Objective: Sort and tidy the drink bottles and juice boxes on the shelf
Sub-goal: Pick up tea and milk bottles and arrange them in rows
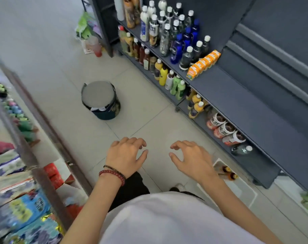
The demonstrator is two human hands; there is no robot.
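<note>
left hand: hanging palm down over the floor, fingers spread and loosely curled, nothing in them. bead bracelets on the wrist.
right hand: just beside the left one, same deal. Its fingers are spread and a bit hooked, holding nothing, with the thumb poking toward the other hand.
shelf: dark grey, runs along the right side, well apart from both hands.
juice boxes: orange, lined up in one row on the upper board, at the near end of the bottle crowd.
blue bottles: short line standing upright on the same board, with dark white-capped bottles on either side.
lower board: a yellow bottle and green bottles stand at the front edge. Closer in there are three white-labelled bottles side by side, can't tell if upright or tipped. Next to them a clear bottle lies on its side.
stool: round, grey top, out on the tiles (could be a bin, honestly can't tell).
tray: white, on the floor below the right forearm, with two brown bottles in it.
rack: on the left, stuffed with snack packs, too blurry to read.
</note>
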